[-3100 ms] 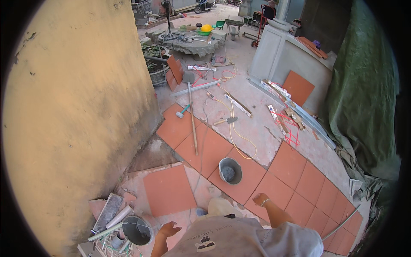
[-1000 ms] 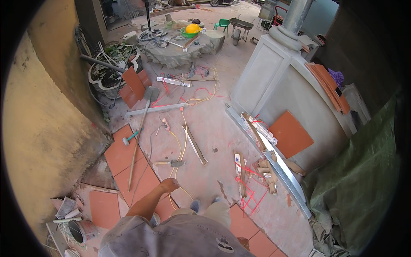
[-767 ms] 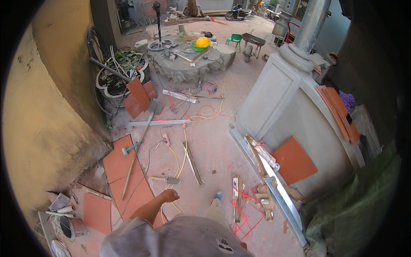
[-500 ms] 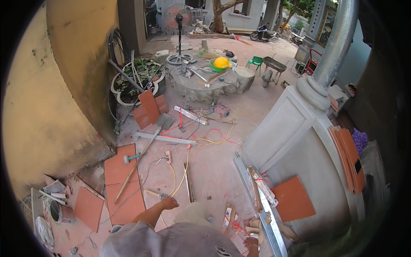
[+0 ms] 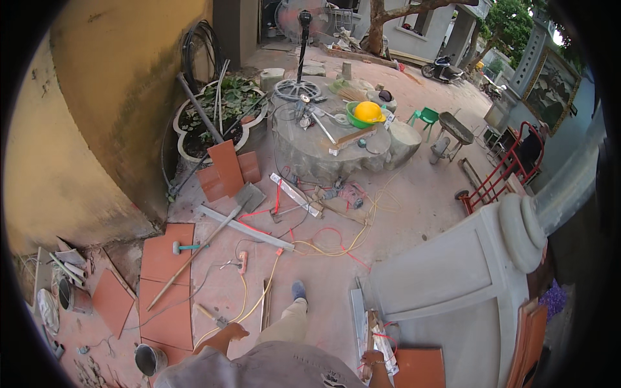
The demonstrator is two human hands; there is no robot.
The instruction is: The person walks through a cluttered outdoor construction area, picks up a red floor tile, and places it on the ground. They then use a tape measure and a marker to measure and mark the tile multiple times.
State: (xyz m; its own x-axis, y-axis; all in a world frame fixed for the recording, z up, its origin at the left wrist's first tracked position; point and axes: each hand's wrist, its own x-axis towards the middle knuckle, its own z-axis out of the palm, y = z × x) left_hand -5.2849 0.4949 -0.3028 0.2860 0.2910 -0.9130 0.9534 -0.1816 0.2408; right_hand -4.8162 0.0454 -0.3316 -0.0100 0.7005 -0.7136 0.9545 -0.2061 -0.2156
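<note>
Reddish ground [image 5: 414, 220] is bordered by a yellow wall [image 5: 103, 168], left of the shovel [image 5: 249, 196]. Terracotta tiles [image 5: 171, 330] are laid flat beneath its handle, apparently as paving. Right of that handle, the trowel [image 5: 222, 322], grey-bladed and wooden-gripped, is laid down, seemingly for ready reach. Beside it, the left hand [image 5: 231, 332] is seen empty, fingers loosely curled. Farther right of the shovel, the right hand [image 5: 373, 357], its grip not to be told, is seen over white-wrapped strips [image 5: 387, 346], presumably kept aside by the pillar [image 5: 433, 271].

Soft, diffuse daylight spreads evenly over the pinkish floor [image 5: 414, 223], with faint shadows and deep gloom at far right, as fisheye distortion bows edges toward the black rim.
</note>
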